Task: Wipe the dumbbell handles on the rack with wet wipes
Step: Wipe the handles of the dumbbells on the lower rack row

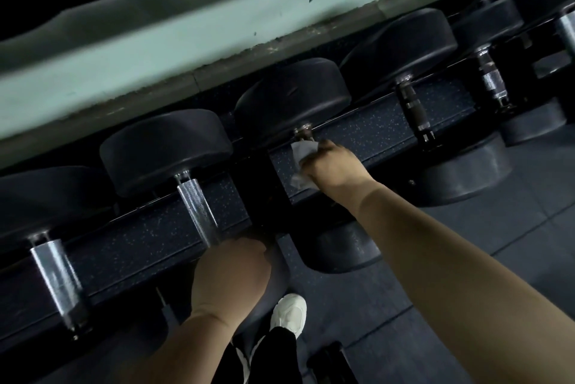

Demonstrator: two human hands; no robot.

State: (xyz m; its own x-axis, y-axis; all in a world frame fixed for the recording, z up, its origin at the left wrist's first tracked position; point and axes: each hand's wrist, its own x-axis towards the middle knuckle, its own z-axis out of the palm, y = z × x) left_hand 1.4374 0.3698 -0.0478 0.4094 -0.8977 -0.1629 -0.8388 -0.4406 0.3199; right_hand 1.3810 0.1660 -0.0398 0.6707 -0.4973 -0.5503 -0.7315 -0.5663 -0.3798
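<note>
The right hand point(334, 165) is closed round a crumpled wet wipe point(303, 150), apparently pressed on the middle dumbbell handle point(303, 131) on the rack point(256, 190), while the left hand point(230, 274) lies over the neighbouring dumbbell point(199, 206), fingers hidden, grip impossible to tell
</note>
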